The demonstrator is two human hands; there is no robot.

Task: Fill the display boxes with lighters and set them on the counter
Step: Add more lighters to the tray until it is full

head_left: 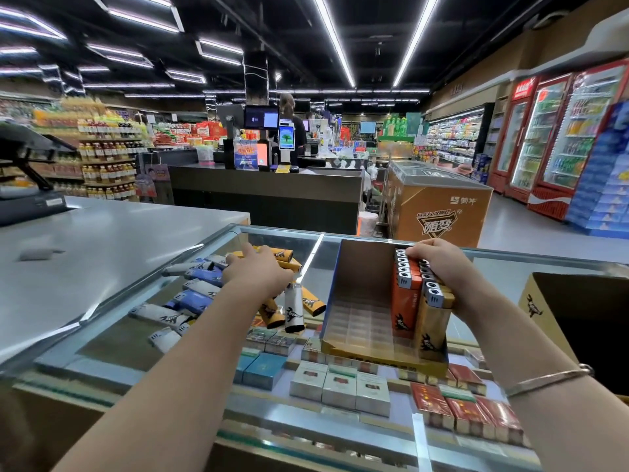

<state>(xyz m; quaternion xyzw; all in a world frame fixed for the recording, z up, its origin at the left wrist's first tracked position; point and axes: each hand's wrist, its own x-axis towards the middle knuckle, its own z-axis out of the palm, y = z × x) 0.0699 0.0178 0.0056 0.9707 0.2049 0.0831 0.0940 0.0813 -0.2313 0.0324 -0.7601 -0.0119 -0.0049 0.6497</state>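
Note:
An open cardboard display box point(354, 287) stands on the glass counter point(112, 315). Its right side holds upright orange and yellow lighters point(405, 301); its left side is bare. My right hand point(439, 267) rests on the tops of those lighters, fingers curled over them. A loose pile of lighters point(194, 294), blue, grey, white and yellow, lies on the glass to the left. My left hand point(258, 270) is down in that pile, closed around several yellow and white lighters point(289, 308).
A second open cardboard box point(578, 321) sits at the right edge of the counter. Cigarette packs point(340, 383) lie under the glass. A grey metal counter point(102, 233) adjoins on the left. A checkout desk point(265, 189) and a person stand beyond.

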